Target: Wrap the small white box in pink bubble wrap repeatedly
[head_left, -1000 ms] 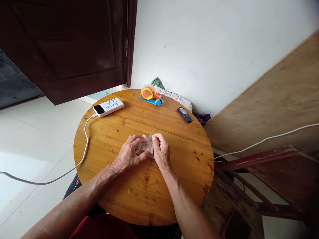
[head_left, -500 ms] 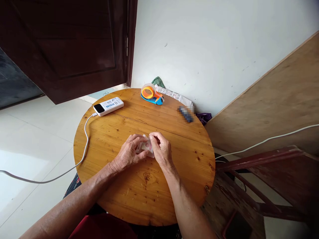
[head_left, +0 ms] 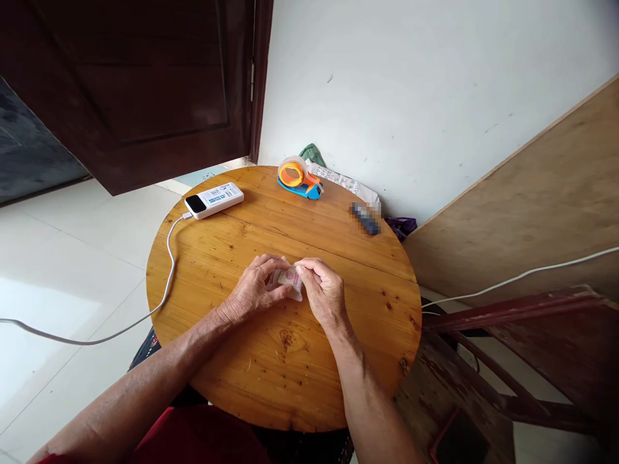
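Both of my hands rest on the round wooden table (head_left: 290, 374) near its middle. My left hand (head_left: 254, 290) and my right hand (head_left: 323, 289) pinch a small clear plastic packet (head_left: 290, 280) with red print between them. The fingers of both hands are curled over the packet, which lies close to the tabletop and is partly hidden by my fingers.
A white power bank (head_left: 214, 200) with a white cable (head_left: 167, 270) lies at the far left of the table. An orange and blue tape dispenser (head_left: 297, 178) stands at the far edge, a small dark device (head_left: 365, 219) to its right. A dark door, white wall and leaning wooden board surround the table.
My right fingers have folded further down over the packet, and the packet's raised top edge has been pressed down. The view has shifted slightly.
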`<state>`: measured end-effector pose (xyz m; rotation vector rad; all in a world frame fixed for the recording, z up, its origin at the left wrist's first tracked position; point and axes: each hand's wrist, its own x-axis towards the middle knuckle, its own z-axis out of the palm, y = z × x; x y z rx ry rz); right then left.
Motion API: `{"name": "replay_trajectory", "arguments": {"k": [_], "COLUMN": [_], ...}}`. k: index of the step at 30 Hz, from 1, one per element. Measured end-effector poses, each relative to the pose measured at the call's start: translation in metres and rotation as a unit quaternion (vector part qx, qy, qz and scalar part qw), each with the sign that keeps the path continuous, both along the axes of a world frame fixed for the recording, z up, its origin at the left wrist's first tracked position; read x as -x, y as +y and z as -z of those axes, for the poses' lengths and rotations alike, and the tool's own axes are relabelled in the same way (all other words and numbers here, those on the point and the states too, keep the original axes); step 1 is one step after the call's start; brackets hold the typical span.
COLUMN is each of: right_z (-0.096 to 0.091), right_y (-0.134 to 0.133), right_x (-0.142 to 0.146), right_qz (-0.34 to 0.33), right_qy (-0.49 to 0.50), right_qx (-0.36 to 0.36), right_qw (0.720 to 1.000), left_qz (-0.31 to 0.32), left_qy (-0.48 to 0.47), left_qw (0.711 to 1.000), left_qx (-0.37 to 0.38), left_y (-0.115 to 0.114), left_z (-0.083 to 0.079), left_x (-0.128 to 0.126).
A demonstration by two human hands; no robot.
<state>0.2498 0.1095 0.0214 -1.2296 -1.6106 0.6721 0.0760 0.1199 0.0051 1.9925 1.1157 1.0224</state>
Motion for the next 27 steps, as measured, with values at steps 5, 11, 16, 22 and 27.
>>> {"name": "replay_trajectory", "arguments": {"k": [5, 11, 16, 22, 27], "right_z": [-0.004, -0.011, -0.019, -0.026, -0.023], "right_y": [0.000, -0.001, -0.009, -0.015, -0.014], "right_x": [-0.002, -0.011, -0.018, -0.018, -0.019], "right_qz": [-0.031, -0.084, -0.090, -0.085, -0.073], "right_qy": [-0.026, -0.095, -0.242, -0.331, -0.319], "right_qx": [-0.038, -0.062, -0.102, -0.109, -0.133], "right_qw": [0.998, 0.990, 0.961, 0.933, 0.936], "left_qz": [-0.009, -0.015, -0.007, -0.015, -0.033], "left_qy": [0.000, -0.007, -0.011, 0.003, 0.030], "left_qw": [1.000, 1.000, 1.000, 0.999, 0.989], "left_qx": [0.010, 0.014, 0.004, -0.048, -0.138], "left_y": [-0.001, -0.001, 0.001, -0.003, -0.008], "left_z": [-0.002, -0.002, -0.002, 0.002, 0.005], "left_x": [0.000, 0.002, 0.003, 0.001, -0.001]}}
